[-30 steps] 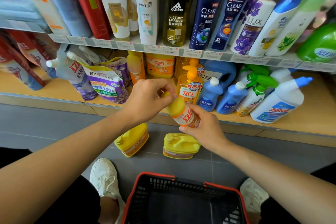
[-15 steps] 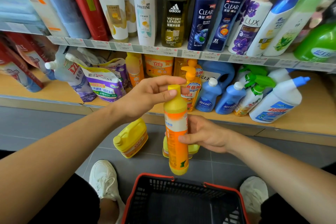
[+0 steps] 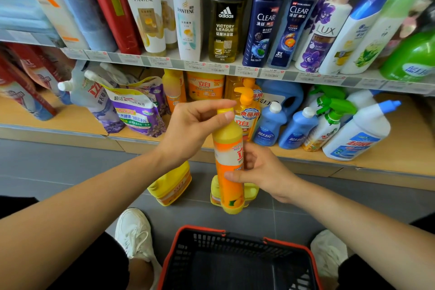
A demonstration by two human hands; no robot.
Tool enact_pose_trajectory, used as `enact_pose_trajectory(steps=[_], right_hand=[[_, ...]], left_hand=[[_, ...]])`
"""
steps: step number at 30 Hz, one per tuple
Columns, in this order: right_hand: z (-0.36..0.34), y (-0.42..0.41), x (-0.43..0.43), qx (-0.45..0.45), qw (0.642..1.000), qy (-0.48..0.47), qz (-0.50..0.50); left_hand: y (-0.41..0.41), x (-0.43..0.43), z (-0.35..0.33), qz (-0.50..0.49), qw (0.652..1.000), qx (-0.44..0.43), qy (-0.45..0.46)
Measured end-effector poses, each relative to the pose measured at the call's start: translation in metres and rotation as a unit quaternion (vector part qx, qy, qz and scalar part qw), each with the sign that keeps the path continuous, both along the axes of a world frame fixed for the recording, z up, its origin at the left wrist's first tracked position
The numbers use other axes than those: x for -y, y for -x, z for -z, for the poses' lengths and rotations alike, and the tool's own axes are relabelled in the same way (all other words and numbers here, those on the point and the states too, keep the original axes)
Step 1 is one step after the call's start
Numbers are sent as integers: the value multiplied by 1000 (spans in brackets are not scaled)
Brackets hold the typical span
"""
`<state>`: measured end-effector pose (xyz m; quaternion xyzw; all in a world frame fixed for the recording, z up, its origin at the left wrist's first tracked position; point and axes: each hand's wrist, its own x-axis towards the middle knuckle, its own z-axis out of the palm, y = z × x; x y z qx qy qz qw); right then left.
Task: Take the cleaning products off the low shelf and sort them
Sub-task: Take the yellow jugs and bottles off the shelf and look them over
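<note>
A tall orange bottle with a yellow cap (image 3: 229,167) hangs upright in front of the low shelf (image 3: 400,148), above the floor. My left hand (image 3: 195,129) pinches its cap from the left. My right hand (image 3: 261,169) grips its middle from the right. Two yellow jugs lie on the grey floor below: one on the left (image 3: 171,186), the other (image 3: 251,192) partly hidden behind the bottle. On the low shelf stand orange detergent bottles (image 3: 204,86), a pump bottle (image 3: 247,110), blue bottles (image 3: 270,122), a green spray bottle (image 3: 327,125), a white toilet cleaner (image 3: 357,134) and purple refill pouches (image 3: 136,110).
A red-rimmed black shopping basket (image 3: 235,235) sits on the floor between my white shoes (image 3: 134,231). The upper shelf (image 3: 211,66) carries shampoo and body wash bottles. Red packs (image 3: 21,87) lean at the far left of the low shelf.
The orange bottle went from tilted, cap towards me, to upright. My left hand shifted to pinch the cap. My right hand slid to the bottle's middle.
</note>
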<state>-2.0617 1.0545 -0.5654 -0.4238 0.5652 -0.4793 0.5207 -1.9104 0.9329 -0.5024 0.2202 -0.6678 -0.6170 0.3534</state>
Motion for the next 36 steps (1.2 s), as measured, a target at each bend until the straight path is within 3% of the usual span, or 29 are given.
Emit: enact_pose_trajectory(steps=[5, 11, 15, 30, 36], right_hand=[[0, -5, 0, 29, 999, -5, -22], [0, -4, 0, -38, 999, 27, 16], [3, -8, -2, -48, 999, 21, 10], [6, -2, -4, -57, 998, 14, 15], [4, -2, -2, -65, 998, 5, 15]], left_hand=[[-1, -1, -3, 42, 999, 7, 7], [-6, -2, 3, -28, 978, 99, 181], [-5, 4, 3, -32, 988, 93, 120], [-8, 7, 3, 97, 979, 120, 130], [-6, 12, 7, 54, 990, 87, 93]])
